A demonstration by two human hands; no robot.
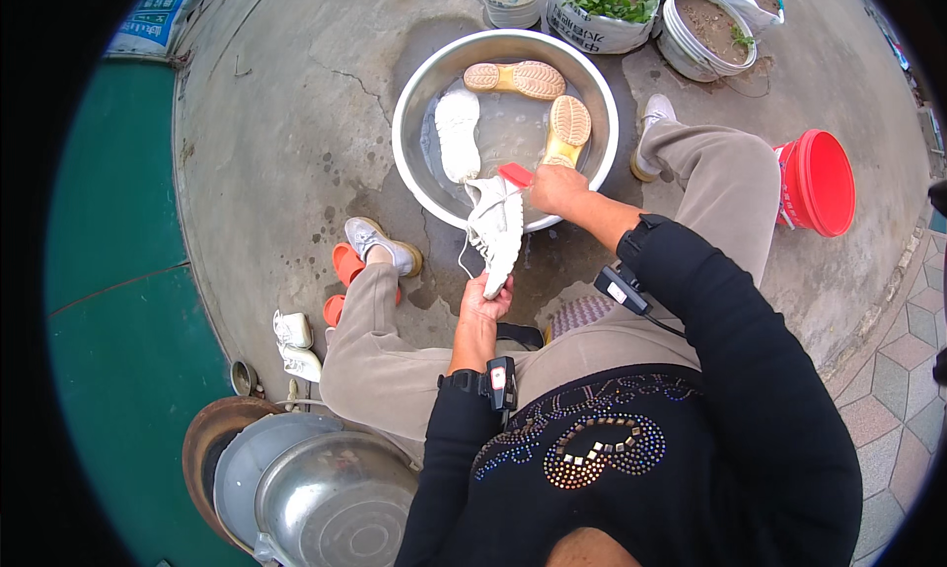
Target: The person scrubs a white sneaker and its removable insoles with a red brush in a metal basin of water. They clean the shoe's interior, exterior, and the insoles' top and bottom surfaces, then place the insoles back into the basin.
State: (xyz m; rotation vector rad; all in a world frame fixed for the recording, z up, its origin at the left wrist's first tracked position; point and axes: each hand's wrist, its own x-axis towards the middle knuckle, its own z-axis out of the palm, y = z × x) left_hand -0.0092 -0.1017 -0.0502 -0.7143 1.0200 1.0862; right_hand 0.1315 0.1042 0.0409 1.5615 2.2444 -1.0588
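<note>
My left hand [486, 300] grips one end of a white lace-up shoe [494, 230], holding it tilted over the near rim of a metal basin [405, 169]. One of its laces dangles on the left side. In my right hand [556, 189] is a red brush [516, 175], close against the upper end of that shoe; the fingers hide its handle. Shallow cloudy water [516, 126] lies in the basin. A white shoe [458, 134] rests there at the left, one tan-soled shoe [516, 79] lies sole up at the back, and another tan-soled shoe [569, 130] at the right.
A red lidded bucket [816, 182] stands beyond my right knee. White buckets [510, 1] and a sack planter [603, 30] with green plants line the back. Orange slippers [346, 263] and white shoes [296, 345] sit at the left. Several basins [336, 500] are stacked at lower left.
</note>
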